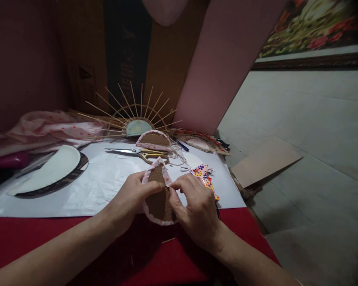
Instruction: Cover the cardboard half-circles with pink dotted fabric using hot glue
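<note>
Between my hands, over the near edge of the white sheet, is a half-round brown cardboard piece (159,204) with pink-dotted white fabric folded over its edge. My left hand (134,194) grips it from the left, thumb laid across the cardboard. My right hand (193,198) pinches the fabric edge on its right side with thumb and fingertips. Just beyond lie gold-handled scissors (137,152), their blades pointing left. Behind them rests a second fabric-edged cardboard half-round (153,139). Thin twine (179,157) lies loosely to the right of the scissors.
A fan-like frame of thin sticks (139,115) stands at the back. Dotted fabric (50,127) and a white half-disc (52,171) lie left. Flowered scraps (201,171), a pen (181,144) and a woven piece (199,142) lie right. Red cloth (107,254) covers the near side.
</note>
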A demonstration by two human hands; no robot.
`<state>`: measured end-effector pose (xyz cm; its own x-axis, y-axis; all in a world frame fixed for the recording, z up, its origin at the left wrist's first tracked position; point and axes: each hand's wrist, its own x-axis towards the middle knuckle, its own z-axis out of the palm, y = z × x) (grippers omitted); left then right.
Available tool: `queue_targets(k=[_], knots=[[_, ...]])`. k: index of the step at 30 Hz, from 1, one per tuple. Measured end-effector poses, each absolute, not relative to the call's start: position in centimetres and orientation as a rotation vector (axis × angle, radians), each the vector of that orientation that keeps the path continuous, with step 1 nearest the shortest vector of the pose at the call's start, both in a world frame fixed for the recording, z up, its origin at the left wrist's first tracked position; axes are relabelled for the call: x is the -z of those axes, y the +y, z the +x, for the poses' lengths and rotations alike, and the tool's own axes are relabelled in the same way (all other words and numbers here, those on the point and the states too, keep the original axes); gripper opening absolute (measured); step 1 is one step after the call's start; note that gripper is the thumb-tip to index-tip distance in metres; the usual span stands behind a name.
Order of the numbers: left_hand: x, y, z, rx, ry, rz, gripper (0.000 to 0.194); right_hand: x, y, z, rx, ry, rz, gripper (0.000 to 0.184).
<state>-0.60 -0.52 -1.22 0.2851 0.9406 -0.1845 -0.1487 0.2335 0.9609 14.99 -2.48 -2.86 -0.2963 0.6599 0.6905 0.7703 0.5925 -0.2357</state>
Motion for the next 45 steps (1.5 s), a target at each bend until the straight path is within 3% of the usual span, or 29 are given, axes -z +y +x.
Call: queue_targets(k=[23, 45], knots=[[1.25, -0.64, -0.34, -1.001, 1.02, 0.975, 0.014, 3.04, -2.89, 14.63, 0.152, -2.057, -1.116, 0.013], [1.09, -0.68, -0.06, -1.048, 1.054, 0.935, 0.034, 3.26, -2.88, 14.81, 0.185, -2.069, -1.088, 0.012]])
